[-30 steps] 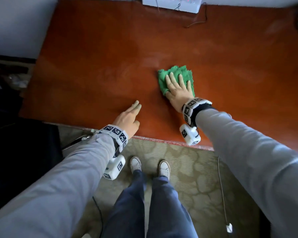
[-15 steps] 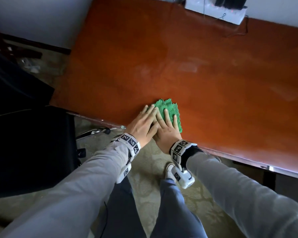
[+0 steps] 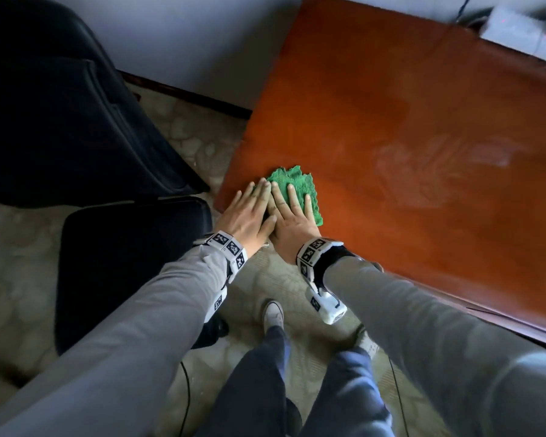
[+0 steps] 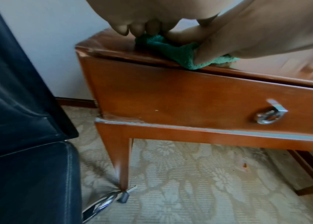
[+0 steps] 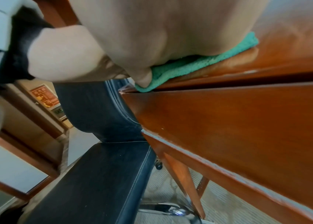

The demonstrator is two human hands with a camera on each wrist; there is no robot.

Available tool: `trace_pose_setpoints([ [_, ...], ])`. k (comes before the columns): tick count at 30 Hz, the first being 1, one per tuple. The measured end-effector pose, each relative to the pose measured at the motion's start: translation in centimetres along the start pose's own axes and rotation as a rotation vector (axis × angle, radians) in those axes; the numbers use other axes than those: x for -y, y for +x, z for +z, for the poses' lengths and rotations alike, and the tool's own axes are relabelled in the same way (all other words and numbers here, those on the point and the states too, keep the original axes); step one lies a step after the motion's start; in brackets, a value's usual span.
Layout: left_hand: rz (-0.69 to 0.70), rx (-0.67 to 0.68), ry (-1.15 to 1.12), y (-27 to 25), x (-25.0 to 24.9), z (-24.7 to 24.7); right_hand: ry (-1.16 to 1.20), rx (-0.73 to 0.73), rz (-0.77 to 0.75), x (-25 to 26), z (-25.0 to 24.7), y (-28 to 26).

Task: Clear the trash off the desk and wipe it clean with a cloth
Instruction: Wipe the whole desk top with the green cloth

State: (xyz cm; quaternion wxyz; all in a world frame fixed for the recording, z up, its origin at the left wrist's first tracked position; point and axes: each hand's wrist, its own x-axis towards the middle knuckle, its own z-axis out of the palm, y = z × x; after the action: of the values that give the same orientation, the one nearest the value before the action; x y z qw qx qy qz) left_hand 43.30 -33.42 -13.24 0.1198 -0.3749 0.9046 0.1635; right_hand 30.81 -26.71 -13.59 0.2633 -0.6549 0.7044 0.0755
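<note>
- Task stage: wiping. No trash shows on the desk top in the head view, so clearing looks done, judged from what shows.
- Cloth is green and bunched, and lies on the desk top at the near-left corner, right up against the front edge.
- Right hand lies flat on the cloth, fingers straight and spread, pressing down; nothing gripped. Right wrist view shows the palm heel on the cloth at the desk edge.
- Left hand is flat too, just beside the right and touching it, fingers straight, tips on the cloth's left edge. Left wrist view shows the fingertips bent down onto the cloth; more pressing than pinching.
- Pale streaks show on the desk top right of the cloth, likely wipe marks or damp, so that part seems covered.
- Left to do, as a guess: finish the corner by the cloth, maybe the far strip of the desk by the wall. Cannot tell how clean the far side is; it is blurred.
- Around: black chair just left of the desk corner, close to the left arm.
- White box with cables sits at the desk's far right edge; blurred, type unclear.
- Drawer with metal pull is in the desk front, below the cloth and to its right.
- In the way: the chair crowds the corner; the white box and cables would block a wipe along the far edge. The cloth could slip off the front edge if pushed further.
</note>
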Motion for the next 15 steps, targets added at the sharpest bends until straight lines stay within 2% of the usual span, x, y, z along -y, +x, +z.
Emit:
trace_pose_setpoints([
  [6,-0.109,-0.104,-0.209,-1.0,5.5,1.1,-0.059,0.03,-0.056,4.3,-0.6,4.0],
  [10,-0.104,-0.132,-0.139,-2.6,5.6,0.8,-0.072,0.024,-0.066,4.6,-1.0,4.3],
  [15,-0.17,-0.032,-0.155,-3.1,5.0,0.6,-0.127,0.048,-0.031,4.0,-1.7,2.8],
])
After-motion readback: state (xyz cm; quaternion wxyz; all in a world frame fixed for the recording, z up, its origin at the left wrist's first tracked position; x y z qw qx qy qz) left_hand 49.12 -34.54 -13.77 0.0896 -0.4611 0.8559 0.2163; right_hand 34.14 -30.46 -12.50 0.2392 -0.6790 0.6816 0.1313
